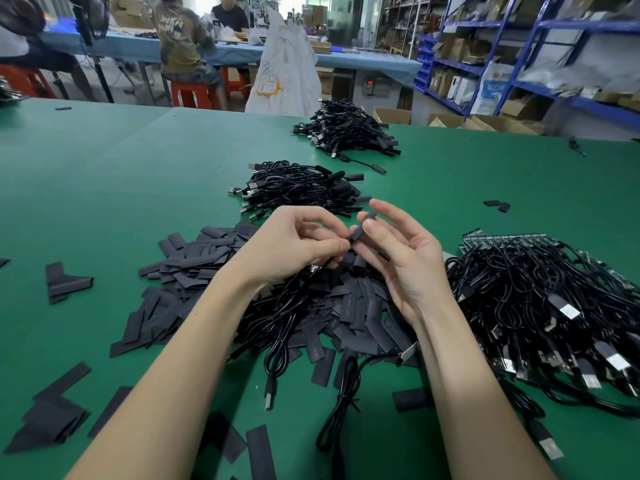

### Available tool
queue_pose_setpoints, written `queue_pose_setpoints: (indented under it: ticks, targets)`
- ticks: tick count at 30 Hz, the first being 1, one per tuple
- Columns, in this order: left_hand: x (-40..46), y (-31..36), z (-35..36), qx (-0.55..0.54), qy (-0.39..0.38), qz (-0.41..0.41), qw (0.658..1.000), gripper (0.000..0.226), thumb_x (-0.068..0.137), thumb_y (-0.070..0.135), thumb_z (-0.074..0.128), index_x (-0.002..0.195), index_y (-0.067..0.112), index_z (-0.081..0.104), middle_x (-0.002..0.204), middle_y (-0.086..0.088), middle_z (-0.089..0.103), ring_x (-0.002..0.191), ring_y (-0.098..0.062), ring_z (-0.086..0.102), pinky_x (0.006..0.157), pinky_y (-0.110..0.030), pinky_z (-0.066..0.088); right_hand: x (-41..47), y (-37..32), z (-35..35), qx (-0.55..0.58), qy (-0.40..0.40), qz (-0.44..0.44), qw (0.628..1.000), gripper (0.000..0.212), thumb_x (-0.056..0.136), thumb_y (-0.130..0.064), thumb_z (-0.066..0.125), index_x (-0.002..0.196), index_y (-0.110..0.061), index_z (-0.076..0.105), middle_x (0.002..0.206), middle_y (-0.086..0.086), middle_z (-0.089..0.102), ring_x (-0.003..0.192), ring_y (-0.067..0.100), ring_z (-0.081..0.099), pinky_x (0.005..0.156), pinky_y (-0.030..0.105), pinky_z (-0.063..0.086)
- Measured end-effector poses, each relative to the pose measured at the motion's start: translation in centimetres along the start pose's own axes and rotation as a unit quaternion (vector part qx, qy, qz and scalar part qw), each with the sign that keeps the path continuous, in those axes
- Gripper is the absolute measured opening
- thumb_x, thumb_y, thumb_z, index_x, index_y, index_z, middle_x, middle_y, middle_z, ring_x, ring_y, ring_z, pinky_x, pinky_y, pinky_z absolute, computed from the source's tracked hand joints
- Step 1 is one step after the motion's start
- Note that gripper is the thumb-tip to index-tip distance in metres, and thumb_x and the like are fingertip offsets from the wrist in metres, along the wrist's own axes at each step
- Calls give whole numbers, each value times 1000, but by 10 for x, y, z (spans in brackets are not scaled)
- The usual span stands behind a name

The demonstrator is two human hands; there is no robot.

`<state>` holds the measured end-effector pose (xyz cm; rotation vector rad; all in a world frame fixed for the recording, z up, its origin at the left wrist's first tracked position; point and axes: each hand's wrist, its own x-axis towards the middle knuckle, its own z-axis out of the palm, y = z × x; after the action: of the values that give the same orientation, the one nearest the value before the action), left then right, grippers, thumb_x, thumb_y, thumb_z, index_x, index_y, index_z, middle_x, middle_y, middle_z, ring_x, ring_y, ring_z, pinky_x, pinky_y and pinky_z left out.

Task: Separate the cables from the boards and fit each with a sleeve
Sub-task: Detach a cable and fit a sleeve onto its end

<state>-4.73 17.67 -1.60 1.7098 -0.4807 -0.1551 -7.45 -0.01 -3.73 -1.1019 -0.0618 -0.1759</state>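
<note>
Hands meet above the middle of a green surface. Left hand pinches the end of a black cable, its tip hidden by the fingers. Right hand holds a black sleeve between thumb and curled fingers, the other fingers loose. Flat sleeves lie heaped beneath. Cables on boards pile toward the right edge, partly cut off. Sleeved cables sit farther back.

I see bare green table mat far left for passage. Ahead: heap of flat black sleeves; right blocked by tangled black USB cables on boards.
</note>
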Motion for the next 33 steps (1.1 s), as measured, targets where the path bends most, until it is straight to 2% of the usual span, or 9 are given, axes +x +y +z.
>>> queue_pose_setpoints:
  ticks: [13,15,20,23,28,33]
  targets:
    - [1,-2,-1,-6,-2,-3,1000,10,87,0,75,95,-1,69,71,-11,72,60,-19,62,58,-20,49,1,3,0,-3,9,-2,1000,19,90,-3,69,103,-15,75,102,6,78,96,19,75,78,29,60]
    - [1,-2,-1,-11,-4,-4,1000,9,88,0,74,95,-1,69,70,-11,72,57,-16,62,58,-19,49,2,3,0,-3,6,-1,1000,20,91,-4,69,107,-16,73,105,6,78,98,21,75,79,31,60]
    - [1,-4,0,-50,7,-23,998,8,89,0,72,97,-2,71,77,-18,72,67,-19,69,62,-18,54,4,3,-1,32,19,32,999,25,99,-16,63,125,-16,63,114,14,75,103,31,74,80,34,61]
    - [1,-5,0,-60,13,-38,997,8,90,1,71,97,-2,72,79,-17,73,68,-21,69,63,-18,54,4,1,-4,1,34,67,997,20,102,-20,60,120,-13,65,108,11,77,97,25,76,76,29,61]
    - [2,-6,3,-83,22,-30,996,7,88,1,73,95,2,71,75,-13,74,65,-17,70,62,-18,55,0,3,-2,-82,-34,103,991,19,92,-14,71,111,-11,70,92,6,77,82,14,73,70,20,56]
    - [1,-7,2,-91,23,-28,995,6,88,1,73,93,3,71,74,-12,74,65,-16,71,63,-19,55,-1,5,3,-53,-31,107,992,15,90,-14,73,105,-12,75,89,8,77,80,15,73,72,20,57]
